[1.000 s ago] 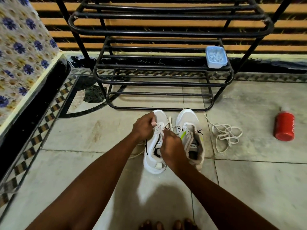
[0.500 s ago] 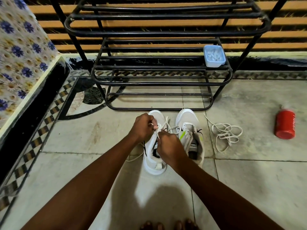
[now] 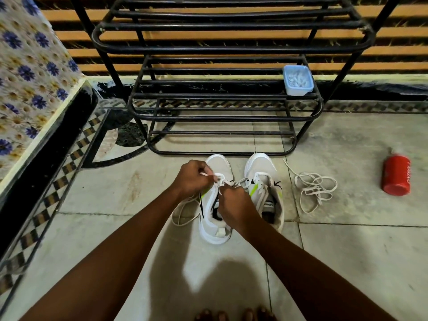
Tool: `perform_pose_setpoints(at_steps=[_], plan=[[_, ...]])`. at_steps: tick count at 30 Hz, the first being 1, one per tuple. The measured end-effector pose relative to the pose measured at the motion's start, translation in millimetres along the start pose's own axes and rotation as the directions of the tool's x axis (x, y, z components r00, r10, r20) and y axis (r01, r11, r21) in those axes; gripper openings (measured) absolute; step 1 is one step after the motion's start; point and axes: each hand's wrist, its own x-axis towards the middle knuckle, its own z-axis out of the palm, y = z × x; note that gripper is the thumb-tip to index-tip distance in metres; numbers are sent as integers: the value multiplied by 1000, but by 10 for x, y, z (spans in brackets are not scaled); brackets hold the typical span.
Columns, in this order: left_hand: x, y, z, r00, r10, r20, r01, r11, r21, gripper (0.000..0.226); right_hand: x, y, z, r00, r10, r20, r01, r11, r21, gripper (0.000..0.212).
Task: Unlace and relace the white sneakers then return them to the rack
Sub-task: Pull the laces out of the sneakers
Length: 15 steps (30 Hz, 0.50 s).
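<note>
Two white sneakers stand side by side on the tiled floor in front of the black metal rack. Both my hands work over the left sneaker. My left hand pinches one end of its white lace, whose slack loops onto the floor at the shoe's left. My right hand grips the lace at the eyelets and hides most of the tongue. The right sneaker has no lace. Its loose white lace lies in a tangle on the floor to the right.
A small pale blue tub sits on the rack's middle shelf at the right. A red bottle lies on the floor far right. A floral-covered ledge runs along the left. My toes show at the bottom edge.
My left hand has drawn the lace end slightly up and to the left, and my right hand has shifted a little on the eyelets. The sneakers have stayed in place.
</note>
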Motion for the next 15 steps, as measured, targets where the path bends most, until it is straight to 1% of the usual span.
perform_pose_setpoints(at_steps=[2, 4, 7, 8, 9, 10, 11, 12, 13, 14, 15], plan=[[24, 64, -2, 995, 86, 57, -96, 975, 202, 20, -8, -11, -10, 1000, 5, -10, -5, 1000, 25, 22], [59, 78, 7, 985, 163, 51, -170, 913, 371, 23, -22, -21, -23, 1000, 17, 0, -17, 999, 37, 21], [18, 128, 44, 980, 198, -7, -148, 759, 633, 11, -37, -59, -67, 999, 34, 38, -36, 998, 45, 18], [-2, 171, 93, 975, 220, -20, -146, 710, 689, 11, -37, -60, -83, 998, 41, 55, -43, 998, 42, 18], [-26, 219, 132, 967, 251, -41, -146, 681, 718, 15, -36, -73, -97, 997, 42, 68, -44, 998, 35, 17], [-51, 264, 145, 956, 281, -84, -140, 688, 712, 20, -31, -84, -103, 996, 39, 76, -42, 999, 33, 18], [-57, 286, 134, 937, 303, -175, -120, 747, 654, 25, -27, -90, -108, 996, 34, 80, -37, 999, 35, 20], [-44, 286, 95, 904, 308, -297, -118, 847, 518, 25, -25, -98, -113, 996, 30, 89, -33, 999, 31, 21], [-15, 269, 41, 865, 274, -420, -143, 937, 318, 21, -19, -100, -125, 995, 24, 98, -26, 999, 22, 22], [22, 240, 0, 841, 196, -505, -171, 981, 97, 16, -23, -106, -138, 995, 15, 102, -16, 1000, 13, 22], [56, 222, -17, 835, 124, -536, -186, 981, -63, 15, -25, -112, -154, 994, 9, 105, -9, 1000, 3, 20]])
